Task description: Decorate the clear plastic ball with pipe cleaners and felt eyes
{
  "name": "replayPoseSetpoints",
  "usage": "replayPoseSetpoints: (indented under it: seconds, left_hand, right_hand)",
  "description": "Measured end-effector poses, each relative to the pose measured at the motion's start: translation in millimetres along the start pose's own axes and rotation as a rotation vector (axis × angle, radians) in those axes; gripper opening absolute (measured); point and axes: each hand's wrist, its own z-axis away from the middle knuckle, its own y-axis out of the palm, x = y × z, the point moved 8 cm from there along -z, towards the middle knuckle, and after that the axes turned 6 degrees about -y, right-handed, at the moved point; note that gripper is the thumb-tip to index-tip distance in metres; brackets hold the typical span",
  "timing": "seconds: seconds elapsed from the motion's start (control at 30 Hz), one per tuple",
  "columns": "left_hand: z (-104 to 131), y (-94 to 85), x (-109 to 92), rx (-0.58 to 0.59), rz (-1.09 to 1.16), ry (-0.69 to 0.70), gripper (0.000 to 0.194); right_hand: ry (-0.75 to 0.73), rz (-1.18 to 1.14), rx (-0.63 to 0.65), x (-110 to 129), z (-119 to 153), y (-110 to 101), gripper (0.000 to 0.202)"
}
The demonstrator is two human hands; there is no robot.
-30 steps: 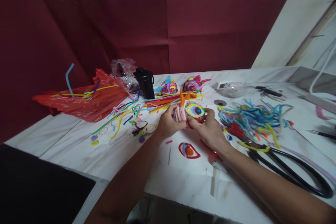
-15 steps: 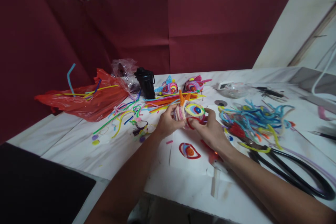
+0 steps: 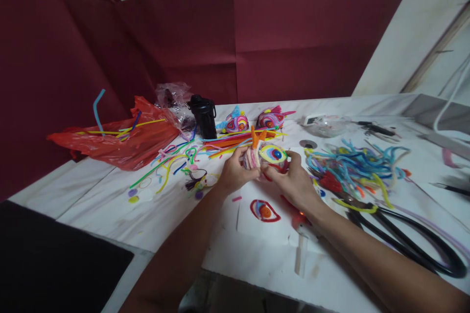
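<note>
Between both hands, a little above the table, is a pipe-cleaner fish [image 3: 253,158] with orange spikes on top and a yellow-rimmed eye with a blue centre facing me. My left hand [image 3: 235,172] grips its left end, thumb in front. My right hand [image 3: 293,181] closes round the right side, its thumb pressed on the red strip beneath the eye. Below them on white paper [image 3: 246,230] lies a loose red-rimmed eye piece [image 3: 265,211] with an orange centre. Under my right wrist is a glue gun [image 3: 301,220] with a small orange light, partly hidden.
Large black-handled scissors [image 3: 411,239] and a heap of blue pipe cleaners [image 3: 360,164] lie to the right. Behind stand two finished-looking fish [image 3: 237,122], a black bottle [image 3: 203,116] and loose pipe cleaners [image 3: 238,143]. A red plastic bag [image 3: 125,142] is at left.
Both hands keep their grip on the fish, which stays in almost the same place. My view has shifted very slightly.
</note>
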Motion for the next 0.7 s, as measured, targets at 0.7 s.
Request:
replayPoseSetpoints:
  seconds: [0.7]
  left_hand:
    - [-3.9,-2.9,13.4,0.273,0.5,-0.165,0.063]
  right_hand:
    - [-0.105,-0.239,0.149,2.2,9.6,-27.4,0.069]
